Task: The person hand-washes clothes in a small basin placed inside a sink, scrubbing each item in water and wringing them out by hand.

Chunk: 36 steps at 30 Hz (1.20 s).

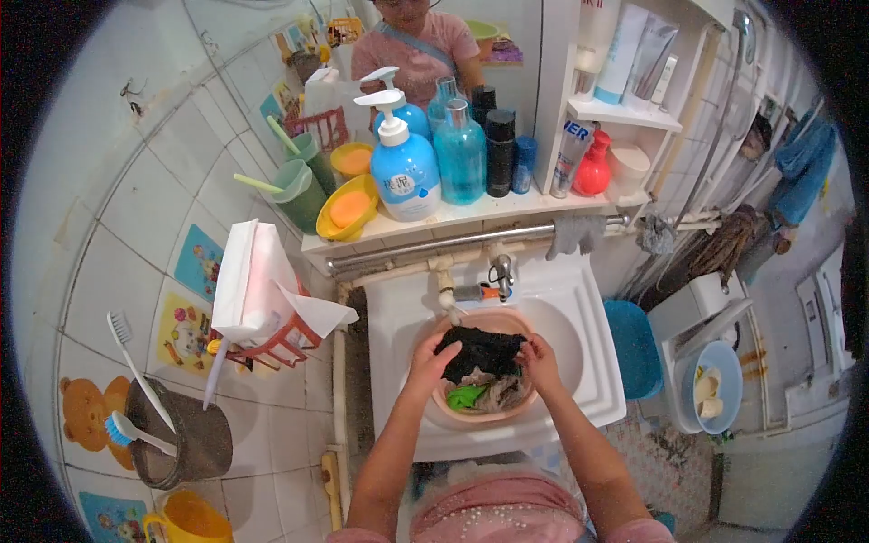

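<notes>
Into the middle of the frame, and there was the pink basin (471,419), sitting in the white sink (568,423) with a bright green cloth (464,396) and a crumpled greyish-beige one (507,395) bunched inside. Over at right, a pale blue tub (736,380) held cream-coloured items (709,395). Upper left, a yellow dish (369,223) cradled an orange bar (348,207); lower left, a dark cup (206,443) carried two brushes (148,380), and above it a red basket (291,342) gripped a white tissue pack (252,281).

And the main item! A black cloth (480,353), rough and fuzzy-looking, was spread sideways across the upper half of the basin, its lower edge uneven. The left hand (434,366) was closed on its left end, thumb laid over the front. The right hand (540,362) pinched the right end, thumb and fingers drawn together.
</notes>
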Each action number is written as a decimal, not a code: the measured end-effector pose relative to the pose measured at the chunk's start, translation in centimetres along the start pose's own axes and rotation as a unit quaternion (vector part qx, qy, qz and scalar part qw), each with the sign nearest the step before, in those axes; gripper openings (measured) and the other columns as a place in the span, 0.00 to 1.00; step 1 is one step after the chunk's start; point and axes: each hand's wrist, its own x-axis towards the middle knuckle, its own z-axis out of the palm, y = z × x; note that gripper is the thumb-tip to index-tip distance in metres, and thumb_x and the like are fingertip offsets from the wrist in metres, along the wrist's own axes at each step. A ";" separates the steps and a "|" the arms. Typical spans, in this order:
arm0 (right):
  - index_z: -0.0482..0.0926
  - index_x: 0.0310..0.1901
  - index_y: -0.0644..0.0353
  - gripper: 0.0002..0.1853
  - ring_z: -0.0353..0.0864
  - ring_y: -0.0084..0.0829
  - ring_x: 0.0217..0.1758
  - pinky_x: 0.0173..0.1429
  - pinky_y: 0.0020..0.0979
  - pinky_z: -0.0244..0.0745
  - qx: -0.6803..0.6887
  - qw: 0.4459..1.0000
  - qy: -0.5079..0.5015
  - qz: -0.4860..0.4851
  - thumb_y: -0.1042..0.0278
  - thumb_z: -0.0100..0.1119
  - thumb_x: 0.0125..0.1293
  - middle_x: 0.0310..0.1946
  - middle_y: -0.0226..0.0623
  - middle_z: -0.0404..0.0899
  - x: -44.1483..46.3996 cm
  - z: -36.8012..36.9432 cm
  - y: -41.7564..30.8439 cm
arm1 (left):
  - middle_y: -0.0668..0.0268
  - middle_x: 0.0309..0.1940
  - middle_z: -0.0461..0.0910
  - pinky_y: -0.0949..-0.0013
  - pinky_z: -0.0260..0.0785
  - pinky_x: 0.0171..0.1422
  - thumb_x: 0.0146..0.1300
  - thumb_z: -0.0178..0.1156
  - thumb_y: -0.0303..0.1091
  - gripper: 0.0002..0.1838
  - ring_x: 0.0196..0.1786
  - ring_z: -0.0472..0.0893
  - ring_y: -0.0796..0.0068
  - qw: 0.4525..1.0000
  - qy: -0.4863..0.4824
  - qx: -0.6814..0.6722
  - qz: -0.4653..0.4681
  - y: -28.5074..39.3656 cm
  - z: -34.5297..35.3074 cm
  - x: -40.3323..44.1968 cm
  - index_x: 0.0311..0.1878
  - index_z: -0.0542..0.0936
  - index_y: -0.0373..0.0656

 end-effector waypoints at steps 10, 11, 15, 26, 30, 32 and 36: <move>0.75 0.42 0.65 0.08 0.73 0.19 0.30 0.37 0.21 0.70 -0.147 0.975 0.111 -0.122 0.73 0.51 0.63 0.28 0.30 0.75 -2.4 -1.3 3.8 | 0.55 0.33 0.79 0.66 0.69 0.45 0.54 0.60 0.29 0.12 0.39 0.79 0.63 0.945 0.103 0.305 0.053 -13.7 -5.1 1.5 0.41 0.77 0.33; 0.75 0.42 0.66 0.09 0.73 0.20 0.30 0.37 0.21 0.70 -0.167 0.974 0.107 -0.107 0.73 0.53 0.62 0.27 0.31 0.76 -2.8 -1.2 4.4 | 0.49 0.36 0.77 0.61 0.67 0.48 0.52 0.59 0.27 0.15 0.44 0.77 0.54 0.926 0.105 0.357 0.060 -15.2 -5.5 1.7 0.44 0.75 0.33; 0.76 0.42 0.67 0.10 0.76 0.22 0.29 0.36 0.22 0.72 -0.147 0.983 0.077 -0.074 0.73 0.56 0.60 0.27 0.34 0.79 -4.4 -1.2 8.0 | 0.48 0.58 0.62 0.60 0.54 0.64 0.50 0.59 0.26 0.34 0.63 0.60 0.52 0.883 0.102 0.455 0.052 -13.5 -3.1 0.0 0.62 0.59 0.41; 0.79 0.38 0.63 0.15 0.72 0.43 0.49 0.53 0.37 0.69 -0.305 0.930 -0.025 -0.202 0.76 0.65 0.44 0.42 0.47 0.76 -7.3 1.3 5.0 | 0.63 0.51 0.73 0.42 0.41 0.64 0.44 0.64 0.30 0.31 0.60 0.64 0.62 0.800 -0.048 0.595 0.065 -13.1 3.3 -2.6 0.56 0.70 0.51; 0.69 0.53 0.58 0.31 0.65 0.49 0.57 0.60 0.42 0.63 -0.360 0.913 0.018 -0.190 0.65 0.68 0.44 0.55 0.52 0.65 -7.1 0.0 4.9 | 0.61 0.41 0.77 0.43 0.42 0.64 0.45 0.60 0.26 0.14 0.53 0.71 0.67 0.826 -0.002 0.549 0.130 -13.3 1.3 -3.4 0.39 0.82 0.49; 0.64 0.58 0.56 0.38 0.63 0.52 0.58 0.61 0.43 0.62 -0.396 0.900 0.026 -0.180 0.63 0.69 0.42 0.58 0.54 0.62 -7.1 -0.2 5.0 | 0.60 0.44 0.77 0.48 0.52 0.63 0.46 0.59 0.25 0.17 0.53 0.72 0.65 0.824 -0.004 0.557 0.110 -12.6 0.8 -3.8 0.42 0.80 0.47; 0.62 0.60 0.56 0.41 0.61 0.54 0.60 0.61 0.44 0.61 -0.403 0.901 0.029 -0.161 0.62 0.70 0.41 0.59 0.55 0.60 -6.6 0.0 5.8 | 0.56 0.49 0.74 0.65 0.68 0.53 0.49 0.60 0.24 0.17 0.53 0.73 0.58 0.915 0.022 0.392 0.087 -11.8 -0.8 -3.7 0.46 0.78 0.41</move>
